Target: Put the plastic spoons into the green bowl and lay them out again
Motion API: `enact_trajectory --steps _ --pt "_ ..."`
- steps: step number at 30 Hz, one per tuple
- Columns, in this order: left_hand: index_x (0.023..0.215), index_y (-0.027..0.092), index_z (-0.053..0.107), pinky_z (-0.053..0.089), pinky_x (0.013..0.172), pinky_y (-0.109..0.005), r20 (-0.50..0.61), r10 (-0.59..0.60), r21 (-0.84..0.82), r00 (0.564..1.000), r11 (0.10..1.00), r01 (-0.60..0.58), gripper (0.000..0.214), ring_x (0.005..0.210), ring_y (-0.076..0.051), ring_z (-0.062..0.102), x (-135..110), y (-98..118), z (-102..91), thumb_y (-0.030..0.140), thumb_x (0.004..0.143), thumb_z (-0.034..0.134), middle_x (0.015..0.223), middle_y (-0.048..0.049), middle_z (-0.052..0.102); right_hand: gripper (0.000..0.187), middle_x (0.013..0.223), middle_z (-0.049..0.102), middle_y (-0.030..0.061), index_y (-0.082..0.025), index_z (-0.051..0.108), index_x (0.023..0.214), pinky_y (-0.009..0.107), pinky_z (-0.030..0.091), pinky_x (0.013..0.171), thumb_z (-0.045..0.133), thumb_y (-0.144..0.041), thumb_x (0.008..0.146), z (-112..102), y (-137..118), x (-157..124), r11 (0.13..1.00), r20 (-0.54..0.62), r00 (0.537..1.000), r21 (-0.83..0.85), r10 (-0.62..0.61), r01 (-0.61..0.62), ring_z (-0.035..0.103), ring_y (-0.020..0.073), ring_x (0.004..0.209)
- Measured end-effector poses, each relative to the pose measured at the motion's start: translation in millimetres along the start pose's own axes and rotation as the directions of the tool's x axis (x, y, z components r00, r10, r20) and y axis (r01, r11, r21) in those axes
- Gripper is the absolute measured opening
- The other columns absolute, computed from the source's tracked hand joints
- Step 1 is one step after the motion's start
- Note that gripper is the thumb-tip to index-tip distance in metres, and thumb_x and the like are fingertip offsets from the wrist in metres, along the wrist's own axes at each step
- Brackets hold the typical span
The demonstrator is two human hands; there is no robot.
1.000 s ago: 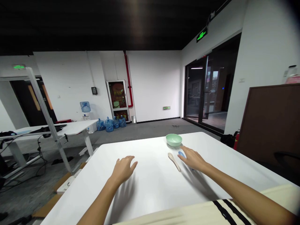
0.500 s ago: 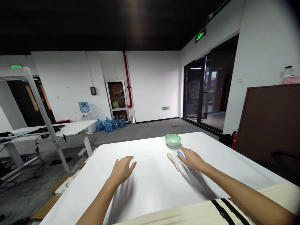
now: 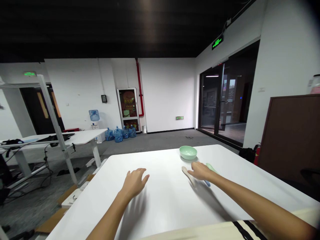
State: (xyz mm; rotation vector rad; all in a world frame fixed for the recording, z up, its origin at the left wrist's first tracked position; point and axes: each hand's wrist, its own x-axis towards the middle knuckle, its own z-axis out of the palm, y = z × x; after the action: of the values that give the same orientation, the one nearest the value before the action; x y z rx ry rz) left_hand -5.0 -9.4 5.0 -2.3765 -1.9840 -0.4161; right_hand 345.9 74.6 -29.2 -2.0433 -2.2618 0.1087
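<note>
My left hand (image 3: 135,182) hovers over the left half of the white table (image 3: 160,203). Its fingers and thumb are apart, with nothing between them. My right hand (image 3: 201,171) is over the spoons, fingers bent down and the thumb a little apart from them. Its thumb tip comes close to a beige spoon (image 3: 188,176); whether they touch I cannot tell. Beneath this hand lies a blue spoon, its bowl covered and its handle end (image 3: 207,183) showing. A green spoon (image 3: 211,167) sticks out beyond the right wrist. Behind the spoons stands a light green bowl (image 3: 188,153).
To the left, a second white table (image 3: 87,134) carries dark items and cables, beside a metal post (image 3: 53,120). Blue water bottles (image 3: 118,134) stand by the far wall. A brown cabinet (image 3: 290,133) is on the right, and cardboard pieces (image 3: 48,221) lie low at left.
My right hand has shifted slightly left toward the beige spoon and now covers the blue spoon's bowl. More of the green spoon shows. The view has turned a little; my left hand looks much the same.
</note>
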Motion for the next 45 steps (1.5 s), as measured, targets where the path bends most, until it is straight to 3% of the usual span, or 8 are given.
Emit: enact_trajectory --steps 11,14,19,27,34,45 --pt "0.131 0.022 0.057 0.031 0.11 -0.053 -0.005 0.001 0.003 1.0 1.0 -0.001 0.05 0.124 -0.028 0.055 1.1 -1.8 0.9 0.048 0.095 0.033 0.138 -0.0086 0.059 0.027 0.105 0.066 0.0175 -0.011 0.067 0.097 0.03 0.04 0.067 0.057 -0.03 0.082 40.3 -7.3 4.4 1.0 0.132 0.991 -0.009 0.002 0.0 0.064 0.0281 0.095" --pt "0.131 0.023 0.057 0.03 0.11 -0.053 -0.006 -0.005 -0.002 1.0 1.0 0.005 0.05 0.124 -0.028 0.055 0.9 -1.6 0.6 0.047 0.095 0.033 0.138 -0.0083 0.059 0.025 0.098 0.066 0.0162 -0.011 0.067 0.091 0.029 0.037 0.064 0.054 -0.032 0.084 34.9 -6.0 6.0 1.0 0.095 0.996 0.031 -0.002 -0.001 0.064 0.0262 0.091" --pt "0.131 0.023 0.057 0.03 0.111 -0.052 0.0 -0.014 -0.004 1.0 1.0 0.014 0.049 0.124 -0.028 0.055 1.4 -1.4 -0.4 0.048 0.095 0.034 0.137 -0.0085 0.059 0.028 0.087 0.068 0.0126 -0.015 0.065 0.082 0.029 0.036 0.063 0.05 -0.038 0.087 7.9 -0.4 21.9 0.997 -0.006 1.0 0.072 0.023 -0.022 0.063 0.0232 0.079" --pt "0.131 0.024 0.057 0.029 0.112 -0.052 -0.001 -0.012 0.0 1.0 1.0 0.012 0.049 0.126 -0.028 0.054 2.2 -1.3 0.7 0.048 0.096 0.032 0.138 -0.0081 0.058 0.032 0.1 0.069 0.0149 -0.017 0.068 0.093 0.03 0.042 0.069 0.045 -0.038 0.089 -22.8 23.6 73.1 0.986 -0.182 0.969 0.057 0.168 -0.16 0.065 0.026 0.09" --pt "0.131 0.025 0.056 0.028 0.113 -0.051 0.001 -0.024 -0.001 1.0 1.0 0.024 0.048 0.126 -0.027 0.054 6.3 -0.7 0.3 0.049 0.096 0.032 0.139 -0.0073 0.058 0.033 0.108 0.069 0.0184 -0.014 0.069 0.103 0.031 0.045 0.071 0.05 -0.035 0.086 -14.6 37.7 109.8 0.963 -0.166 0.95 0.101 0.263 -0.249 0.067 0.028 0.096" --pt "0.132 0.025 0.055 0.026 0.115 -0.053 0.027 -0.037 -0.019 0.999 0.999 0.038 0.049 0.128 -0.027 0.052 13.3 -0.8 3.1 0.049 0.096 0.032 0.14 -0.0066 0.057 0.041 0.108 0.069 0.02 -0.013 0.07 0.106 0.033 0.049 0.076 0.062 -0.044 0.08 4.3 41.2 151.9 0.953 -0.146 0.946 0.137 0.29 -0.271 0.066 0.0289 0.099"
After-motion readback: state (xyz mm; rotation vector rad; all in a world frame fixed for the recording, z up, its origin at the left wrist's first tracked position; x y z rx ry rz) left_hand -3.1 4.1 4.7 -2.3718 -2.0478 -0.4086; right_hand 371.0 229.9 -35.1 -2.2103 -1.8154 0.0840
